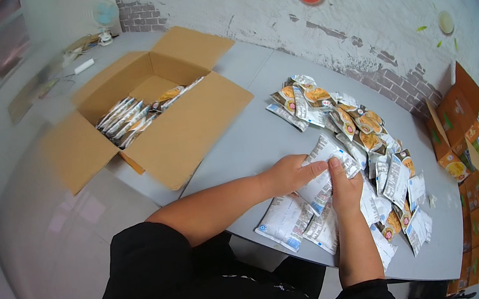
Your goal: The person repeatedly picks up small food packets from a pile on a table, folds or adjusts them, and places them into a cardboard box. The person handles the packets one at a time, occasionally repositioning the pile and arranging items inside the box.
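Between both hands I hold a white printed food pouch [322, 174], its back side up, above the grey table [228, 137]. My left hand [292, 174] grips its left side, thumb on top. My right hand [346, 184] grips the right side, its thumb close to the left thumb. Under and beside my hands lie more pouches [284, 221] near the table's front edge. A loose heap of pouches [372, 140], some with orange food pictures upward, spreads to the right. At the left stands an open cardboard box [192, 133] with rows of upright pouches [129, 120] inside.
Orange printed cartons [462, 161] stand stacked beyond the table's right end, the top one open. A small clip fan [106, 18] and a white roll-shaped item [84, 66] are at the far left. The wall [263, 0] runs behind the table.
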A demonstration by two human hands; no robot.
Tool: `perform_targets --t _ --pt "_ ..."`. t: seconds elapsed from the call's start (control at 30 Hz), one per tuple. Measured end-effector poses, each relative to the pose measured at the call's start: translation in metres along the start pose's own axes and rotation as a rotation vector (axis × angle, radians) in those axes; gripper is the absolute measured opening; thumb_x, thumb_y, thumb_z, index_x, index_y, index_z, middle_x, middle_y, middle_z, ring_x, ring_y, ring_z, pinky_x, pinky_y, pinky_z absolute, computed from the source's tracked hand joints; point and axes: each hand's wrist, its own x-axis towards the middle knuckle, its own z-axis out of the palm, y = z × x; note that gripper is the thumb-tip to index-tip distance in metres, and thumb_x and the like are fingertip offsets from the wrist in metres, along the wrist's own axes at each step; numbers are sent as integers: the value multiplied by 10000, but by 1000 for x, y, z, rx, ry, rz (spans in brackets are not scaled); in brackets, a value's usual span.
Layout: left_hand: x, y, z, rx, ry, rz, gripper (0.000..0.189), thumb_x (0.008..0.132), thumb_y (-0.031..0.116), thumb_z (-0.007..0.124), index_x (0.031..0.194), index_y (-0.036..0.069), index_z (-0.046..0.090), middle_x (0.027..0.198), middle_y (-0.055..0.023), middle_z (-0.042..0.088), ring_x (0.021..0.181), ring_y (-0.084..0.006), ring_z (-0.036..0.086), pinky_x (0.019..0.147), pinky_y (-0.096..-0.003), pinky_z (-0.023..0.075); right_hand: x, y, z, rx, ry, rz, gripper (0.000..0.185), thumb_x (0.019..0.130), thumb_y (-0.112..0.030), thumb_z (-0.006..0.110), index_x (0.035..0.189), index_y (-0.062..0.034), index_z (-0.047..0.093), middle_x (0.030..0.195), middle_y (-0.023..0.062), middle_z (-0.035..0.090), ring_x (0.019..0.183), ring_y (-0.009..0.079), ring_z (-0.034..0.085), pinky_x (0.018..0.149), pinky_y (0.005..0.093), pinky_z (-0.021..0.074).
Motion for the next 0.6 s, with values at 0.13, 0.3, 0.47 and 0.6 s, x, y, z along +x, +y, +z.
perform_targets --t 0.13,0.3,0.47,0.6 --pt "-3 11 -4 -332 -147 -143 553 947 366 575 1342 10 423 1237 -109 547 1082 -170 552 930 -316 455 2 8 -3 -78 29 -115 306 951 -226 560 1095 39 616 1034 91 646 920 154 584 820 299 468" --pt "-13 21 -5 -159 -141 -231 562 923 348 617 1314 -17 442 1215 -130 563 1075 -170 556 869 -326 493 9 17 -9 -181 36 -135 338 979 -285 484 1006 22 622 912 55 615 824 118 529 733 262 429" --pt "-36 78 -23 423 97 -263 466 900 339 642 1194 -9 545 1048 -106 655 918 -152 629 750 -294 510 11 16 -10 -110 59 -86 327 995 -302 458 937 -6 584 741 28 577 610 82 483 564 228 393" --pt "-46 118 -84 -119 334 -243 362 909 256 607 1142 -16 562 1016 -99 665 893 -164 641 757 -315 520 8 11 -3 -71 13 80 312 980 -288 509 910 1 603 706 54 594 566 103 526 530 230 426"
